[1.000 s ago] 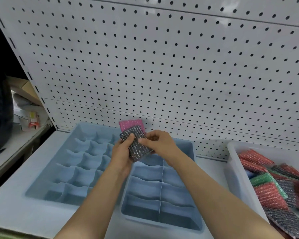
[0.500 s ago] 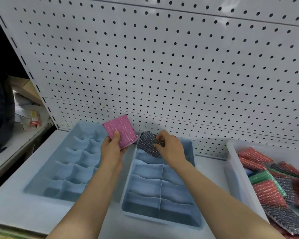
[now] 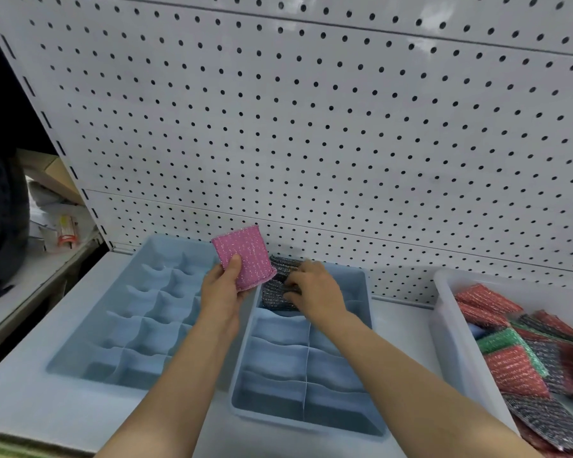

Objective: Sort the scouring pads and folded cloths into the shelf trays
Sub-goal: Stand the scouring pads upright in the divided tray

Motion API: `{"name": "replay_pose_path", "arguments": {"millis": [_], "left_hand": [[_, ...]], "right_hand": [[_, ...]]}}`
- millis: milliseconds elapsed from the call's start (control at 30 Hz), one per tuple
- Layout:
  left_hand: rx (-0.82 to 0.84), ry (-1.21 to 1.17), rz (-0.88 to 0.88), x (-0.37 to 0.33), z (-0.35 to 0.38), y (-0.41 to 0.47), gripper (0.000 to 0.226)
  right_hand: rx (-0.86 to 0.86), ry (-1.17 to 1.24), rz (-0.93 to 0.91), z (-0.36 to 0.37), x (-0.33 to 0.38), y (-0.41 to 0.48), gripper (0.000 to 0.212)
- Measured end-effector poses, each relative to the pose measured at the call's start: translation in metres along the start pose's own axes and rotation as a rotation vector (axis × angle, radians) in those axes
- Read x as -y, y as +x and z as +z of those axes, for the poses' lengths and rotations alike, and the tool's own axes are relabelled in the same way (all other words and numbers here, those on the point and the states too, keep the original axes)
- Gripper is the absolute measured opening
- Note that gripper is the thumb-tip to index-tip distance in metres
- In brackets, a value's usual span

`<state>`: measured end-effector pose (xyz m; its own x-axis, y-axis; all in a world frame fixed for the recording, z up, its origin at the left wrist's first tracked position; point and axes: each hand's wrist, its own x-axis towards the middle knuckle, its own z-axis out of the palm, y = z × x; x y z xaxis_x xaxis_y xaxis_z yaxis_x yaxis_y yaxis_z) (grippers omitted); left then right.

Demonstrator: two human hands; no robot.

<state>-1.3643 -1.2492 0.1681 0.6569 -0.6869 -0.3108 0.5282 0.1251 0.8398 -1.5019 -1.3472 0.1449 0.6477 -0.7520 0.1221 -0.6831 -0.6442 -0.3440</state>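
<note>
Head view: both bare forearms reach forward from the bottom edge over a pale shelf in front of a white pegboard.

The left hand is raised above the gap between 2 blue trays. It pinches a pink scouring pad by its lower corner, with the thumb flat on the near face and the fingers hidden behind. The pad stands nearly upright, tilted a little to the right, clear of both trays.

The right hand is lower, palm down, over the far end of the narrow tray. Its fingers are bent onto a dark grey scouring pad and grip its right edge. The thumb is hidden, so how far it wraps under cannot be told. This pad lies in the tray's far left compartment, with its far edge riding up against the back wall.

The hand covers the far right compartment. The narrow tray has 2 columns, and the nearer compartments that show hold nothing. The left forearm hides the right edge of the wide tray, whose wavy dividers form a grid.

At the right, a white bin is cut off by the frame edge. It holds a heap of pads in red, green and dark grey, too jumbled to count. Items at the far left are blurred.
</note>
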Motion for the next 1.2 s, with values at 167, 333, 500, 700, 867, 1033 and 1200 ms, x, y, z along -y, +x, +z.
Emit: {"name": "replay_pose_path", "arguments": {"millis": [167,333,500,700,867,1033,1200], "left_hand": [[0.069,0.123,0.026,0.002,0.004,-0.003,0.024],[0.110,0.354,0.118,0.019,0.009,-0.011,0.038],[0.126,0.708,0.145,0.033,-0.003,-0.022,0.057],[0.194,0.770,-0.001,0.043,-0.008,-0.028,0.033],[0.227,0.606,-0.129,0.049,-0.016,-0.024,0.027],[0.248,0.529,-0.158,0.052,-0.017,-0.014,0.030],[0.278,0.515,-0.160,0.052,-0.016,-0.011,0.029]], "right_hand": [[-0.083,0.851,0.385,-0.041,0.020,0.002,0.029],[-0.020,1.105,0.483,-0.043,0.019,-0.006,0.011],[-0.117,0.781,0.391,-0.044,-0.010,-0.021,0.015],[-0.028,0.274,0.265,-0.030,-0.013,-0.034,0.023],[0.013,-0.010,0.126,-0.024,-0.003,-0.041,0.030],[-0.049,0.133,0.231,-0.016,-0.003,-0.043,0.022],[-0.169,0.003,0.266,-0.003,0.002,-0.042,0.018]]}}
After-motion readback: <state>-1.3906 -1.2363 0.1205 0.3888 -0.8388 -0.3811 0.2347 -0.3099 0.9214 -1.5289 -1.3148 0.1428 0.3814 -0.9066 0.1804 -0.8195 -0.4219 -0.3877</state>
